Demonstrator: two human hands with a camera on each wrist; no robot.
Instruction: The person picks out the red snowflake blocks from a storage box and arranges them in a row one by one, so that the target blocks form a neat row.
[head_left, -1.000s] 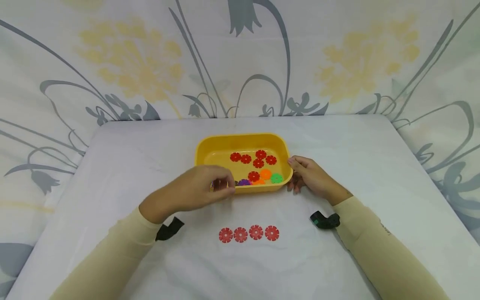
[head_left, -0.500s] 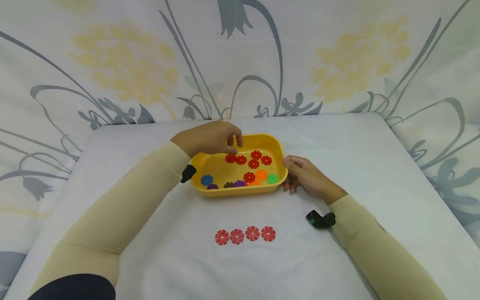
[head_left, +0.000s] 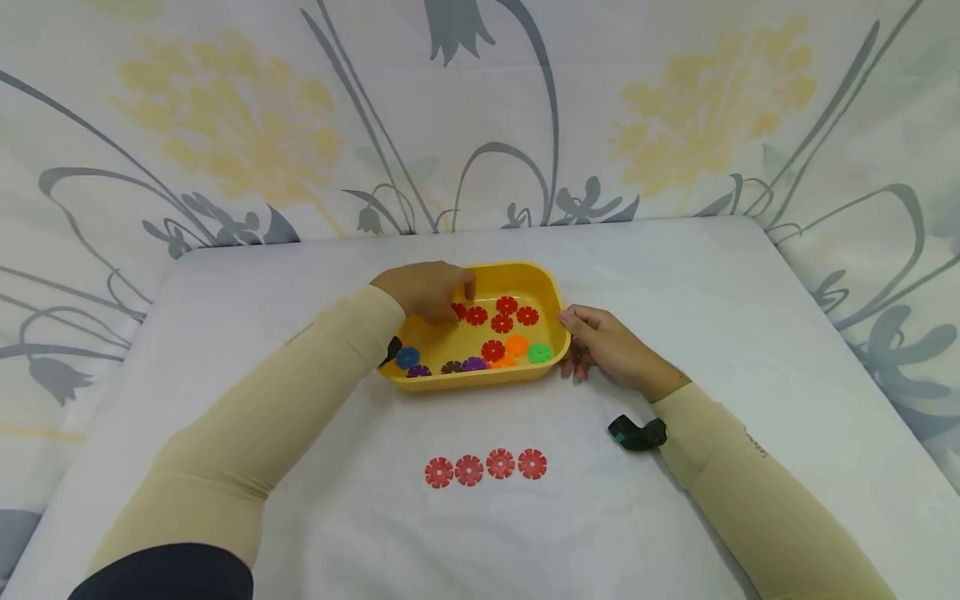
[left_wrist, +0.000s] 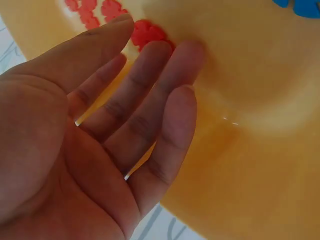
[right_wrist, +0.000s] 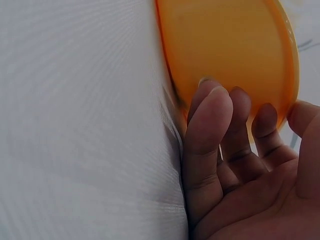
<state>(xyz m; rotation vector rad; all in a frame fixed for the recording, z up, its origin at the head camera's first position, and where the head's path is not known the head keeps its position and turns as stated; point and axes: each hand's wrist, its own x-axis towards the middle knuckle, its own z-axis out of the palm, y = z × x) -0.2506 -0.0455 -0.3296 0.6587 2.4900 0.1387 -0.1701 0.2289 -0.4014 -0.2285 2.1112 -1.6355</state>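
Head: high, forward-down; left wrist: close, into same tray (head_left: 461, 342); right: close, probably its end (right_wrist: 230, 45).

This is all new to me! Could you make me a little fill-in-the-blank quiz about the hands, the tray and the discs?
1. The left hand dips into the yellow tray, right beside discs coloured ____.
2. The right hand grips the tray's right end, where the single disc in the near corner is ____ in colour.
3. On the white cloth in front of the tray, ____ red discs lie in a row.

Missing words: red; green; four.
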